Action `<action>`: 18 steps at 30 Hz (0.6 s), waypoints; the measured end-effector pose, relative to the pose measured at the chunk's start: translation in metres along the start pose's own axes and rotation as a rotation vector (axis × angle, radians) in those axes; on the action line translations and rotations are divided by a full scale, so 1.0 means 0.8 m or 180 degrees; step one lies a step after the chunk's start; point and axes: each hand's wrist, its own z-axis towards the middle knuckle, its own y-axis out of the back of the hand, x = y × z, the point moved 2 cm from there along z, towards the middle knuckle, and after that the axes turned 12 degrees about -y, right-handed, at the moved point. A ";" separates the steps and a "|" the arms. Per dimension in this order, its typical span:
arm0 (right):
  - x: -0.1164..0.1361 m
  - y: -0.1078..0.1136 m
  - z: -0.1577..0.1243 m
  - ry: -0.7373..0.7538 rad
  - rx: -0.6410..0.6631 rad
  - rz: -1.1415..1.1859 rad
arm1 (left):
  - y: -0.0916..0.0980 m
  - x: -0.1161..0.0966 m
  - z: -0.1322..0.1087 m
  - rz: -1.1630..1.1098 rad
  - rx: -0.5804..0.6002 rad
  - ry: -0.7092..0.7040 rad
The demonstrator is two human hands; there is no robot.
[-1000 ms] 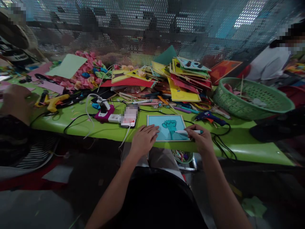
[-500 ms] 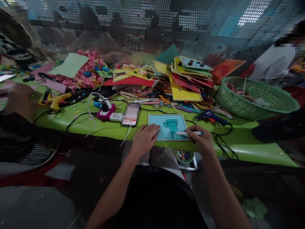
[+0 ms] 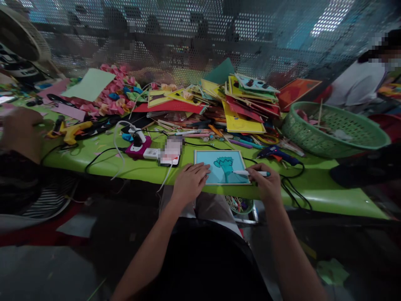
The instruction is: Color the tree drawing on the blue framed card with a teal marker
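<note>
A light blue card (image 3: 205,156) with a pale stick border lies flat near the front edge of the green-covered table (image 3: 103,154). On it is a teal drawing (image 3: 224,167) with a scalloped top and a trunk-like lower part. My left hand (image 3: 191,177) rests with fingers stretched over the card's left side. My right hand (image 3: 267,182) pinches a white marker (image 3: 250,172) with a teal end. The marker's tip is at the right side of the drawn trunk; whether it touches the card I cannot tell.
Behind the card lie a glue gun (image 3: 277,154), a phone (image 3: 171,150) on a white cable and a purple power strip (image 3: 138,146). A green basket (image 3: 338,129) stands at right, stacked cards (image 3: 246,117) at the back. Another person's arm (image 3: 20,129) is at far left.
My right hand and the marker have shifted slightly to the right across the card, with the tip a little higher. My left hand stays on the card. The view has moved very slightly.
</note>
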 end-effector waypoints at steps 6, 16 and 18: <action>-0.004 0.001 0.003 0.0000 -0.0002 0.0009 | 0.001 0.000 0.000 0.0006 -0.0005 -0.0003; 0.000 0.000 0.001 -0.0019 -0.0042 0.0078 | 0.001 0.000 0.000 0.0009 0.0005 -0.0012; 0.000 0.000 0.002 -0.0022 -0.0044 0.0080 | 0.000 0.001 0.000 0.0009 0.0010 -0.0016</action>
